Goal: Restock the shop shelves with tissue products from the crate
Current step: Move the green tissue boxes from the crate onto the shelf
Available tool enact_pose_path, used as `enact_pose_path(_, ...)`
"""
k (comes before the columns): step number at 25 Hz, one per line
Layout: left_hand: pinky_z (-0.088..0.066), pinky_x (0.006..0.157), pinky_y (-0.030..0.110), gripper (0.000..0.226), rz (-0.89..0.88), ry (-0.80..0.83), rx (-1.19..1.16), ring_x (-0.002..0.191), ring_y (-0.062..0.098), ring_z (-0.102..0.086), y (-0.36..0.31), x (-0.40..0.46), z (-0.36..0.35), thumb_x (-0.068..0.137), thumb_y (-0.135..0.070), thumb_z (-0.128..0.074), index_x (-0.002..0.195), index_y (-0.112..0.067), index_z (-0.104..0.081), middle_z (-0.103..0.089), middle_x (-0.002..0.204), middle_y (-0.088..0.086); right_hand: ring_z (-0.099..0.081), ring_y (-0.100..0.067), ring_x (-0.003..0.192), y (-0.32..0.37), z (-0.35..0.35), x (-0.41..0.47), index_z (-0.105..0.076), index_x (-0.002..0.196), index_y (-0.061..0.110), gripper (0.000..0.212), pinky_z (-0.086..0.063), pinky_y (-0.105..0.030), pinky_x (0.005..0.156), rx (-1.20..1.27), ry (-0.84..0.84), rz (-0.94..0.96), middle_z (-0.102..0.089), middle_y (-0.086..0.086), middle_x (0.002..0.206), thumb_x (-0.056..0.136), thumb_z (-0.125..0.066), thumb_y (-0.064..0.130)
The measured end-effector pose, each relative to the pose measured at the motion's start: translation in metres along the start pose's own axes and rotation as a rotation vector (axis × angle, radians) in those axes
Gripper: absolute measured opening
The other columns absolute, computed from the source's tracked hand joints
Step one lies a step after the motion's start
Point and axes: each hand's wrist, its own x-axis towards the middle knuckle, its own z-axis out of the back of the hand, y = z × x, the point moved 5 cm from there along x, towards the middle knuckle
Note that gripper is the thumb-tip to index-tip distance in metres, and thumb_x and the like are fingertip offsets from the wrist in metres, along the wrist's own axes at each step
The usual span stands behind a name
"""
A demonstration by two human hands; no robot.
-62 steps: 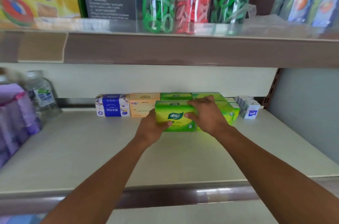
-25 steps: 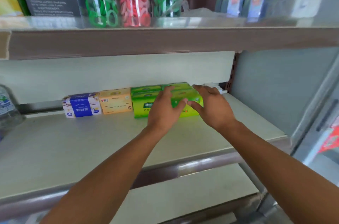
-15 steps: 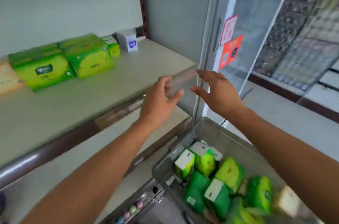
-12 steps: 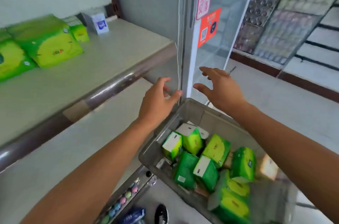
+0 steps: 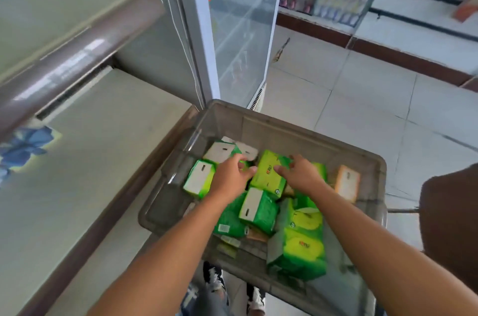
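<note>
A translucent grey crate (image 5: 284,120) stands low in front of me, filled with several green tissue packs. A yellow-green tissue pack (image 5: 267,176) lies on top near the crate's far side. My left hand (image 5: 230,177) reaches to its left edge with fingers loosely bent. On the pack's upper right corner lie the fingertips of my right hand (image 5: 301,173). Neither hand has closed round it. A green pack with a white end (image 5: 257,208) lies just below the hands, and a large green pack (image 5: 300,251) sits at the crate's near right.
The shelf's brown front rail (image 5: 77,57) and a lower shelf board (image 5: 103,155) are at the left. A glass-door cooler (image 5: 240,31) stands behind the crate. An orange pack (image 5: 346,182) leans at the crate's right wall. A dark brown object (image 5: 450,225) is at the right edge.
Both hands left the green packs on the shelf, swung right and down, and now reach into the crate onto a yellow-green pack. The view turned from the shelf to the crate.
</note>
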Motion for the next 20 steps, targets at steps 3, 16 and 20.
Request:
enact_pose_path(3,-0.044,0.096,0.033,0.055,0.037,0.074,0.031,0.120,0.025,-0.055,0.016,0.030,-0.040,0.089,-0.038,-0.065,0.136,-0.014,-0.049,-0.057,0.134,0.009,-0.052,-0.034,0.122,-0.024,-0.039,0.020,-0.032,0.143,0.003,0.076,-0.044,-0.033,0.090,0.057,0.016,-0.099,-0.054,-0.018,0.134,0.089,-0.062,0.046)
enact_pose_path(16,-0.047,0.081,0.027,0.050,0.039,0.121,-0.138,0.105,0.018,-0.063,0.020,0.039,-0.065,0.084,-0.032,-0.073,0.128,-0.015,-0.056,-0.066,0.118,-0.001,-0.059,-0.023,0.106,-0.030,-0.040,0.012,-0.043,0.132,0.012,0.054,-0.043,-0.027,0.081,0.448,-0.145,-0.128,-0.061,-0.004,0.123,0.089,-0.065,0.036)
enact_pose_path(20,-0.045,0.087,0.024,0.069,0.013,0.149,-0.246,0.118,0.016,-0.057,-0.012,0.010,-0.030,0.083,-0.038,-0.073,0.142,-0.016,-0.043,-0.059,0.128,-0.004,-0.059,-0.018,0.101,-0.010,-0.006,-0.014,-0.043,0.128,0.018,0.058,-0.047,-0.030,0.080,0.466,-0.213,-0.005,-0.061,-0.004,0.121,0.084,-0.069,0.044)
